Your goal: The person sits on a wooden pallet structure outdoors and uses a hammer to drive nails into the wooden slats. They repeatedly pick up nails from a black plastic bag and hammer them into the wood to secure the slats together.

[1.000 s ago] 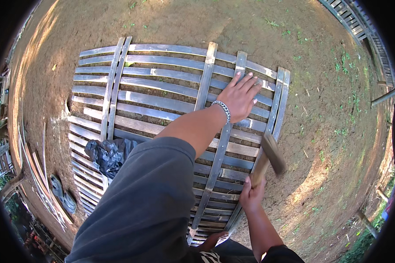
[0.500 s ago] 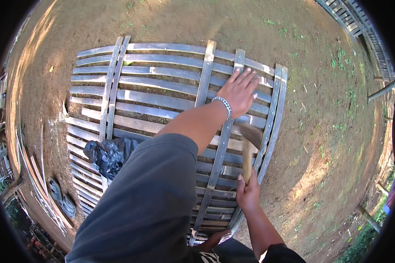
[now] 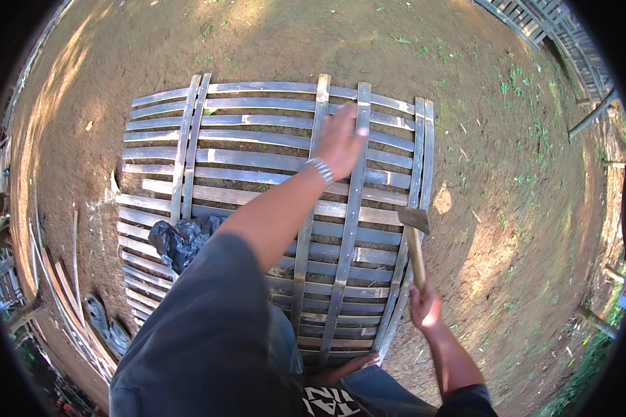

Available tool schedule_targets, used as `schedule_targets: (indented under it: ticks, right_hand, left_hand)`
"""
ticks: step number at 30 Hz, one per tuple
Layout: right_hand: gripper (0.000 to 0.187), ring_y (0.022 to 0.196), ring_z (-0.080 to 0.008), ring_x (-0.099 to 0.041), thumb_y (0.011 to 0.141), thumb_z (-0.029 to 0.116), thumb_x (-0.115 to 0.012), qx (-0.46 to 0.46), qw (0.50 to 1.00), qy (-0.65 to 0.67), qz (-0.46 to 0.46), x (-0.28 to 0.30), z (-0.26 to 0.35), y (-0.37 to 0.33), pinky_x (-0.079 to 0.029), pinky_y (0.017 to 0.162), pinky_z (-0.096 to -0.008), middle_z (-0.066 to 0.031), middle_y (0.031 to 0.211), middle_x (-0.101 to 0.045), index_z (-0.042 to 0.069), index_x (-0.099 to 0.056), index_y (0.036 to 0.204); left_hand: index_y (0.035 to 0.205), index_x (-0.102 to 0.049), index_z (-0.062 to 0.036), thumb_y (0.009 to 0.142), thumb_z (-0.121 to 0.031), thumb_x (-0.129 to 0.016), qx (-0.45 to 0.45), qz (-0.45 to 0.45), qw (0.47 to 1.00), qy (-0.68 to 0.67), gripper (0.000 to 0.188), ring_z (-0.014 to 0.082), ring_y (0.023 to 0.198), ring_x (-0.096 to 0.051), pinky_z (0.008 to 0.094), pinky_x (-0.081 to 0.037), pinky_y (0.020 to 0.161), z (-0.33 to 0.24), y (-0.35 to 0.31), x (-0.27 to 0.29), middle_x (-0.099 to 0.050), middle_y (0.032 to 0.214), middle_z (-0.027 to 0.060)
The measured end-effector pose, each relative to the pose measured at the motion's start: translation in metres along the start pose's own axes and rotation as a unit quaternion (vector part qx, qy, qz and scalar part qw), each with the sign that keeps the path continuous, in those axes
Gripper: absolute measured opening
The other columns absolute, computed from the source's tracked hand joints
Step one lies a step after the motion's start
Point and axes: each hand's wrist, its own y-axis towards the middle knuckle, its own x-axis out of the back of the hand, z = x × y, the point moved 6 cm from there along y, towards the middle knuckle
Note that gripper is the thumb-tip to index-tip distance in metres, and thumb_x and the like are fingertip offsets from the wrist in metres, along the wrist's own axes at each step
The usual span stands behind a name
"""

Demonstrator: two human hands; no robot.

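Note:
A panel of grey bamboo slats (image 3: 250,156), crossed by several upright strips, lies on the ground before me. My left hand (image 3: 341,142), with a bracelet at its wrist, is over the panel's upper middle, close to two cross strips. It is blurred, but its fingers look stretched out, and nothing shows in them. Whether it touches the slats, I cannot tell. In my right hand (image 3: 426,306) is the wooden handle of a hatchet (image 3: 416,240), its dark wedge-shaped head raised beside the panel's right edge strips.
A crumpled black plastic bag (image 3: 177,243) rests on the slats at left. Dark footwear (image 3: 108,323) and long loose strips (image 3: 69,299) lie on the bare soil further left. My bare foot (image 3: 358,363) is at the panel's near edge. A slatted fence (image 3: 549,35) stands far right.
My left hand has moved left from the right-hand cross strips. My right hand has drawn the hatchet right and away from the slats. The view has shifted slightly.

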Motion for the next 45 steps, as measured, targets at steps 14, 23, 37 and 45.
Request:
schedule_targets:
  ticks: [14,23,37,45]
  right_hand:
    - [0.05,0.057,-0.0087,-0.051,0.106,0.007,-0.053,-0.139,0.966,0.214,-0.033,-0.001,-0.091,-0.048,-0.045,0.05,-0.0256,-0.0014,0.076,-0.054,0.002,-0.035,0.152]
    - [0.049,0.062,-0.0096,-0.054,0.105,0.01,-0.058,-0.05,0.988,0.141,-0.047,-0.001,-0.092,-0.035,-0.046,0.054,-0.0277,-0.0023,0.08,-0.058,0.004,-0.04,0.15]
    - [0.055,0.117,-0.0253,-0.063,0.1,0.007,-0.063,-0.068,0.988,0.139,-0.016,-0.001,-0.07,-0.051,-0.048,0.103,-0.0377,-0.0201,0.127,-0.066,-0.001,-0.044,0.151]
    - [0.057,0.078,-0.015,-0.061,0.101,0.006,-0.062,-0.044,0.986,0.159,-0.04,-0.011,-0.086,-0.043,-0.052,0.071,-0.0321,-0.0088,0.099,-0.064,0.001,-0.042,0.153]
  left_hand:
    - [0.107,-0.07,-0.0002,0.1,-0.015,-0.068,0.377,-0.059,0.902,0.202,0.017,0.0207,0.07,-0.067,0.0339,-0.053,0.069,0.092,-0.369,0.277,-0.072,0.082,0.0107]
    - [0.112,-0.071,0.0051,0.088,-0.001,-0.061,0.288,0.031,0.92,0.263,0.027,0.0399,0.1,-0.07,0.0429,-0.055,0.089,0.109,-0.314,0.245,-0.073,0.109,0.023]
    - [0.092,-0.072,-0.0029,0.082,-0.009,-0.067,0.312,0.137,0.835,0.432,0.012,0.0413,0.099,-0.07,0.0512,-0.057,0.085,0.089,-0.29,0.236,-0.07,0.11,0.0184]
    - [0.102,-0.066,-0.0025,0.084,-0.019,-0.073,0.195,0.102,0.887,0.405,0.025,0.0417,0.098,-0.067,0.0514,-0.055,0.086,0.072,-0.304,0.221,-0.067,0.11,0.0173]
